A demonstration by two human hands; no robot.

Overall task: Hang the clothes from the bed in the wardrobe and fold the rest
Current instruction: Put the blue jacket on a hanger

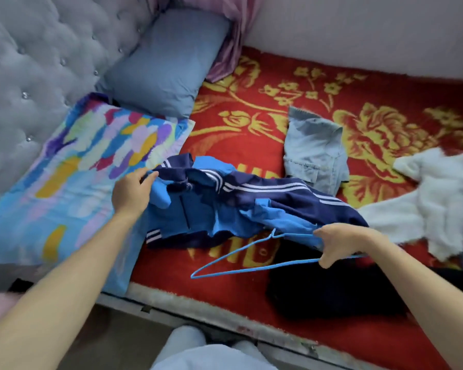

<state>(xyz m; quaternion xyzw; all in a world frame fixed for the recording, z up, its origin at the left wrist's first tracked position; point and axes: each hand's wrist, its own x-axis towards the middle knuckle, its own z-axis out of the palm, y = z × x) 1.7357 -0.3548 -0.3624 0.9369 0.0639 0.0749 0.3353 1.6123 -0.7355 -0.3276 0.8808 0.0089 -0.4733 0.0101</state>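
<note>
A navy and light-blue track jacket (241, 204) with white stripes lies crumpled on the red bed cover (251, 108). My left hand (131, 192) pinches the jacket's collar end at its left side. My right hand (337, 243) grips a thin blue wire hanger (241, 265) together with the jacket's right edge. The hanger's free end sticks out to the left, just above the bed. A folded pale denim garment (316, 153) lies behind the jacket. A white fluffy garment (439, 201) lies at the right. A dark garment (329, 289) lies under my right forearm.
A multicoloured pillow (72, 180) and a blue pillow (171, 62) lean on the grey tufted headboard (38, 57) at left. A pink striped curtain (233, 38) hangs in the corner. The bed's front edge (225, 313) runs across below my arms, with my legs (203, 351) beneath.
</note>
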